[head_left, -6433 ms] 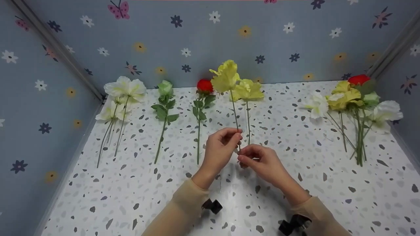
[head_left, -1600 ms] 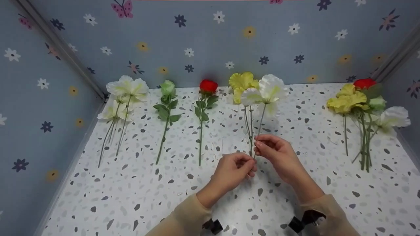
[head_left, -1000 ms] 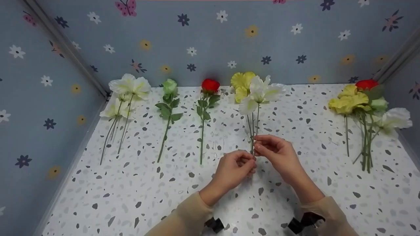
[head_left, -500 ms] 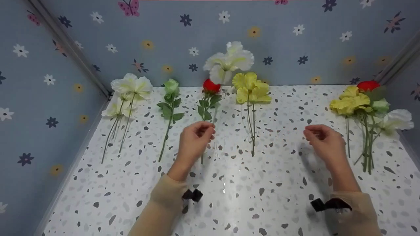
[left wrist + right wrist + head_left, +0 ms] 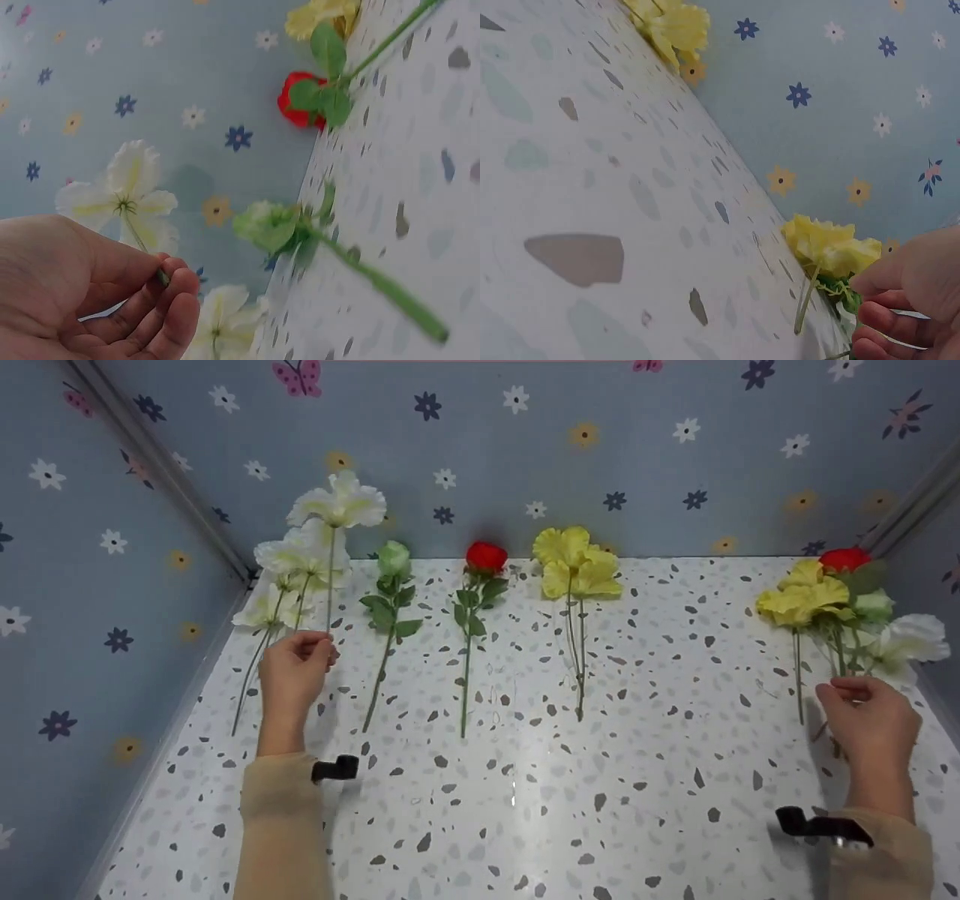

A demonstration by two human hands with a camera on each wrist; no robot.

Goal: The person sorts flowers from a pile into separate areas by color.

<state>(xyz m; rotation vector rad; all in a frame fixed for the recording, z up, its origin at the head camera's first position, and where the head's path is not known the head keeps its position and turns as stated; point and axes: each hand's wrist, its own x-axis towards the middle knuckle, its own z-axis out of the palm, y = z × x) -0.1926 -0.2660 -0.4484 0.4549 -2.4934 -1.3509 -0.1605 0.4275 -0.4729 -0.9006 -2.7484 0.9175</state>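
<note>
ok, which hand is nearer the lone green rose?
Left. The left hand, pinching a white flower, is just to the left of the lone green rose; the right hand is far to its right, by the mixed bunch.

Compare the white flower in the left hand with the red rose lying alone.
The white flower has wide, spread petals; the red rose a compact head. The white flower's visible stem is bare; the red rose's has leaves. The left hand holds the white flower; the red rose lies on the table. Both have slender stems.
</note>
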